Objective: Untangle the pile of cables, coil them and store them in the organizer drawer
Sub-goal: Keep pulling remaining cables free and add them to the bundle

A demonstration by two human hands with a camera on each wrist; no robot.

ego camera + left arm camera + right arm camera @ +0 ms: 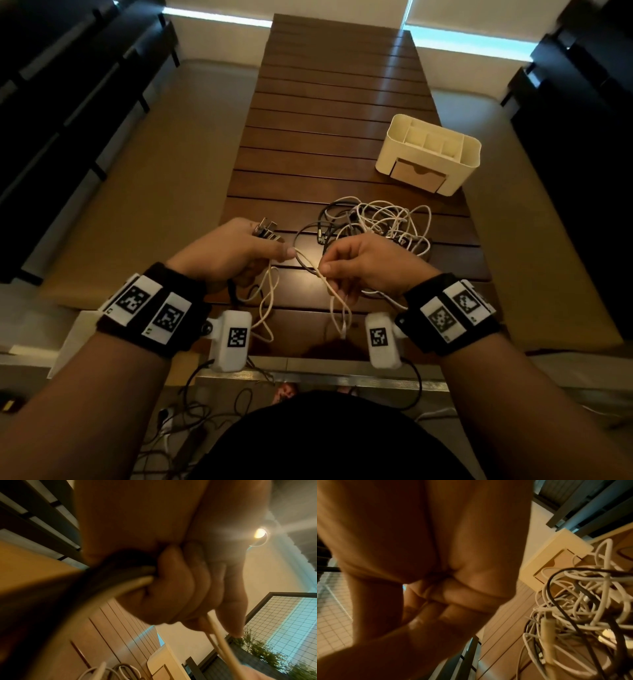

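Observation:
A tangled pile of white and black cables (pixel 373 221) (pixel 580 605) lies on the slatted wooden table (pixel 329 137), just beyond my hands. My left hand (pixel 236 251) (pixel 175 592) grips a bundle of cable loops, white and dark, with dark connector ends (pixel 265 229) sticking out past the fingers. A white cable (pixel 310 265) runs from its thumb across to my right hand (pixel 363 265), which pinches it; loops hang below both hands. The cream organizer (pixel 430 154) stands far right, its tan drawer (pixel 416 174) closed.
Beige floor lies on both sides of the narrow table, with dark benches (pixel 68 113) beyond it on the left and right. Loose cables and a power strip (pixel 178 421) lie on the floor below the table's near edge.

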